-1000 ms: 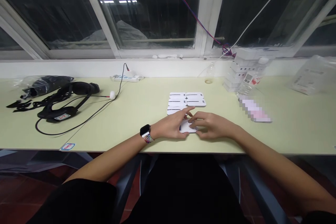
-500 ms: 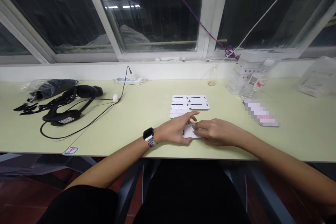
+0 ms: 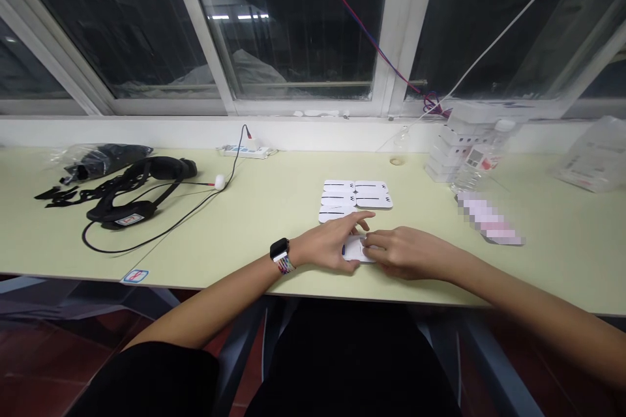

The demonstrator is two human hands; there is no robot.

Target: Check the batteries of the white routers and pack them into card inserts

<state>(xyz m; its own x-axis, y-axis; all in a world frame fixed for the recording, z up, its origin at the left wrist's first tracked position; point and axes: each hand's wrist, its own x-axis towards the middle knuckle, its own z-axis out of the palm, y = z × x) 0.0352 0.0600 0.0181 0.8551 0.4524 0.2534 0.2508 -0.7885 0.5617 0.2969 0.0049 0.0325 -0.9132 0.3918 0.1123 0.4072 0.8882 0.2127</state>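
Head view: black headset point(image 3: 115, 216) on the counter point(image 3: 274, 195), well left of the tile set point(image 3: 373, 198) (white tiles, two columns side by side). Next, left hand point(image 3: 328, 245): spread in a C just on the near side of the tile set, thumb at the near edge of the white piece point(image 3: 353, 249), index stretched toward its far side; far-side contact hidden. White piece looks flat, near side of the tile set, right end covered. Right hand point(image 3: 408, 251): near side and right of the tile set, fingers curled and pressed together over the piece's right end; can't tell if they pinch anything. Handling, my guess: light, stiff, smooth; likely skids if pushed from one side, corners may scuff if dropped. Best hold: both long edges, thumb near, fingers far, off the face. Plastic bottle point(image 3: 475, 161): well right of the tile set.
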